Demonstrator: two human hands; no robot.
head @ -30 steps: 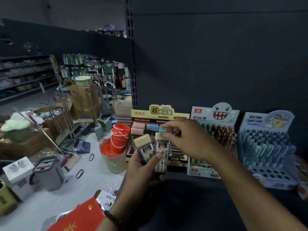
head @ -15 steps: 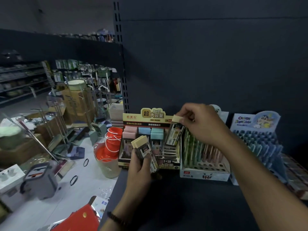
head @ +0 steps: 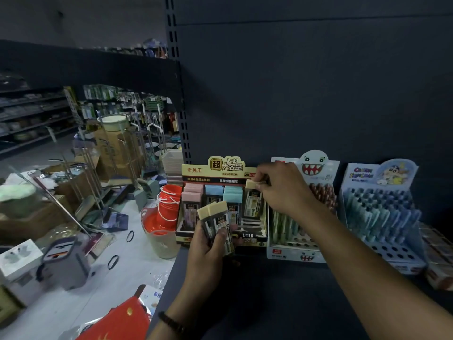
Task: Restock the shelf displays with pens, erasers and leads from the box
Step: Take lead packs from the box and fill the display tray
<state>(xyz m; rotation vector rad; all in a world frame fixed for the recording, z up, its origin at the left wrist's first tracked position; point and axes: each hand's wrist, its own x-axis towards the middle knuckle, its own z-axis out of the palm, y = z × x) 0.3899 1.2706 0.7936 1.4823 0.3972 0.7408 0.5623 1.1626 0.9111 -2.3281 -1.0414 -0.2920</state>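
While my left hand point(head: 208, 251) grips two cream-capped lead cases point(head: 218, 222) just in front of the lead display box point(head: 228, 168), my right hand point(head: 284, 190) pinches the cap of a third case point(head: 253, 201), held upright at the box's rightmost column. The box stands on a dark shelf point(head: 269, 303), with a monster-faced pen display point(head: 301, 252) just to its right.

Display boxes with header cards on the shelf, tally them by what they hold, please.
Lead display: 1
Pen displays: 2, the white pen display and the blue pen display
Total: 3
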